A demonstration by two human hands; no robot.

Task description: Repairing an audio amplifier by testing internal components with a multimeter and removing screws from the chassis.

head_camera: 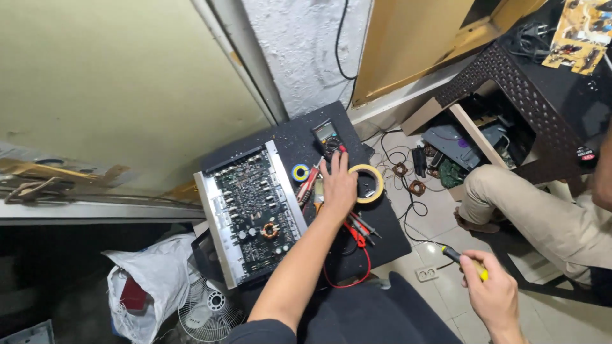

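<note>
- A circuit board (250, 213) in a metal tray is seen at the left of the small black table (382, 236).
- The left hand (338, 186) is laid flat, fingers apart, on the pliers (308, 186) beside a tape roll (366, 183) and a multimeter (327, 137).
- A yellow-handled screwdriver (460, 260) is gripped in the closed right hand (494, 293).

An open amplifier chassis (250, 213) with a green circuit board lies on the black bench (382, 236). Just right of it the left hand (338, 186) rests flat on pliers and red probe leads (357, 255), between a multimeter (328, 138) and a yellowish tape roll (368, 183). Well right of the chassis, off the bench, the right hand (494, 293) grips a yellow-handled screwdriver (460, 260).
</note>
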